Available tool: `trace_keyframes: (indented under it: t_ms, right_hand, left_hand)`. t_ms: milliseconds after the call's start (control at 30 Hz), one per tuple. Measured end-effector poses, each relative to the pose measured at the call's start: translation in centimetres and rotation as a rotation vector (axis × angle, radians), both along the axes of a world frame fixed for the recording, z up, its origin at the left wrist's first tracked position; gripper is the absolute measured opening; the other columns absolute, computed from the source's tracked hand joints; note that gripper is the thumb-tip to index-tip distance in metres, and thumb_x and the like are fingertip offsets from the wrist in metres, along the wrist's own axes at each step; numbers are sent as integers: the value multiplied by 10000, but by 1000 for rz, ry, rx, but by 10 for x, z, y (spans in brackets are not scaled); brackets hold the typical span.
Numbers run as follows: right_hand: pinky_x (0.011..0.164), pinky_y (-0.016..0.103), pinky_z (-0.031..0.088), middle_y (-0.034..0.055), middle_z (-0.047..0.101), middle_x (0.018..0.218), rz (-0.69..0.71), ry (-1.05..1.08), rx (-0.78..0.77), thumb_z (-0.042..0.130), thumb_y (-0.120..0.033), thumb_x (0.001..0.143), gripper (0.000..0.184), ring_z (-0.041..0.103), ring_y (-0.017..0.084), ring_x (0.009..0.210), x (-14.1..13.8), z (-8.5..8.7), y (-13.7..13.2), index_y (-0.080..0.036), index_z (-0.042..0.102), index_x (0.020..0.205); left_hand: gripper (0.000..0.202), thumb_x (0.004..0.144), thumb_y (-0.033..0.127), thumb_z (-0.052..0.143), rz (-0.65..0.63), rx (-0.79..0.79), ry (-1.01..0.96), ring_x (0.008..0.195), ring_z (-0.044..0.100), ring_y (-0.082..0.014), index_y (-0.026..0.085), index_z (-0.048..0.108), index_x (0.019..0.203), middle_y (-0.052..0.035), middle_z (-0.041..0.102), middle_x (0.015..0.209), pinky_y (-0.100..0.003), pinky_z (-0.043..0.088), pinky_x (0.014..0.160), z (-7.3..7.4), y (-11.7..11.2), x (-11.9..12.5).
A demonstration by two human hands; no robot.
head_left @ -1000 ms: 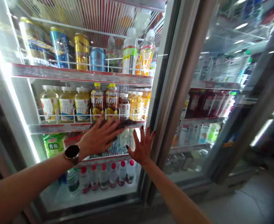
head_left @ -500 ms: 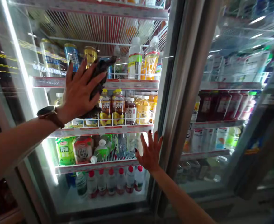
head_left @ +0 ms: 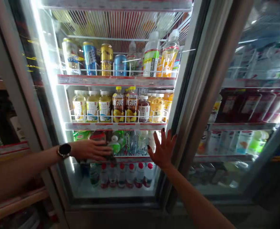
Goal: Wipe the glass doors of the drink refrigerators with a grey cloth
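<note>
My left hand, with a dark watch on its wrist, presses flat toward the glass door at the height of the lower shelf. Under its fingers shows the blurred edge of a dark cloth; most of the cloth is hidden by the hand. My right hand rests with spread fingers on the glass near the metal door frame, holding nothing. Behind the glass, a green-labelled bottle lies on its side by my left fingertips.
Lit shelves hold several drinks: cans, yellow-capped tea bottles and red-capped bottles at the bottom. Another glass-fronted cooler adjoins on the right. Open shelving stands at the left.
My left hand has swept downward over the glass with the dark cloth, from the upper shelves to the lower one. My right hand stays at the door's right side. The view has shifted slightly.
</note>
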State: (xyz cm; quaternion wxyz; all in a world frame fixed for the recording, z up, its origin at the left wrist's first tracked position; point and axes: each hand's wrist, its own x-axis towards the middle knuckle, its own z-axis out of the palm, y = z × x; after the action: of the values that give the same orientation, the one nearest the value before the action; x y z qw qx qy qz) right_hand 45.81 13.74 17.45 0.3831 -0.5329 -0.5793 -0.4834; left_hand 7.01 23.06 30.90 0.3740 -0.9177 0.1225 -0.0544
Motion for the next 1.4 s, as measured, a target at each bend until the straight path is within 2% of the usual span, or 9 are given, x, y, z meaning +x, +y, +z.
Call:
trace_keyframes:
  t_ms: [133, 200, 300, 533, 600, 700, 867, 1167, 1400]
  right_hand:
    - [1237, 781, 183, 118, 52, 1793, -10, 16, -2, 531, -455, 976, 862, 58, 461, 1634, 1, -3, 2, -268, 103, 1701]
    - [1240, 783, 175, 111, 60, 1793, -9, 8, 28, 513, -452, 982, 843, 64, 457, 1635, 1, -3, 3, -260, 118, 1701]
    - [1247, 768, 183, 103, 79, 1793, -9, -8, 64, 494, -445, 984, 817, 87, 446, 1636, 1, -3, 4, -248, 151, 1698]
    - [1233, 787, 188, 109, 30, 1795, -24, -12, 33, 508, -432, 979, 847, 34, 444, 1640, 1, -1, 3, -247, 105, 1700]
    - [1237, 785, 181, 107, 17, 1796, -11, -5, 13, 514, -431, 981, 852, 24, 440, 1641, 1, -1, 1, -248, 97, 1701]
    - [1231, 794, 185, 113, 22, 1795, 3, 4, -1, 515, -425, 981, 851, 38, 448, 1639, 0, -1, 0, -253, 94, 1701]
    - [1245, 781, 170, 102, 40, 1795, -8, -15, 52, 493, -446, 986, 824, 54, 445, 1639, 2, -3, 4, -245, 133, 1700]
    - [1215, 822, 189, 116, 16, 1794, 50, 59, 23, 498, -360, 990, 840, 20, 436, 1643, -25, 7, -10, -266, 62, 1701]
    - [1257, 565, 388, 140, 65, 1787, 376, 224, 73, 335, -287, 1040, 771, 174, 291, 1646, -144, 80, 2, -185, -62, 1693]
  left_hand:
    - [509, 1016, 265, 430, 348, -64, -441, 1600, 297, -222, 253, 504, 1520, 23, 422, 1673, -591, 155, 1331, 112, 16, -11]
    - [549, 1046, 315, 428, 415, -33, -843, 1623, 208, -289, 189, 402, 1580, -20, 287, 1736, -665, 80, 1315, 129, 13, -3]
    - [620, 1026, 354, 513, 352, 52, -1021, 1643, 133, -315, 251, 357, 1617, -39, 173, 1771, -632, 81, 1331, 80, 5, 10]
    - [634, 849, 203, 591, 89, 83, -208, 1557, 384, -165, 338, 573, 1468, 49, 480, 1634, -397, 284, 1317, -118, 10, -42]
    - [703, 781, 144, 572, 15, 48, -47, 1556, 384, -154, 311, 584, 1463, 42, 485, 1630, -360, 323, 1294, -108, 17, -65]
    - [716, 816, 135, 560, 132, -13, -120, 1571, 363, -181, 348, 541, 1499, 39, 478, 1635, -435, 208, 1344, -31, 26, -78]
    - [583, 1006, 300, 504, 432, -55, -902, 1612, 248, -319, 262, 424, 1583, -20, 322, 1724, -684, 64, 1317, 76, 20, -42]
    - [697, 990, 353, 585, 281, 5, -714, 1607, 290, -286, 322, 329, 1637, -50, 402, 1684, -575, 168, 1346, -57, -11, 50]
    - [641, 1023, 282, 514, 181, -230, -960, 1641, 162, -307, 194, 336, 1633, -160, 333, 1703, -553, 301, 1316, -20, -21, 133]
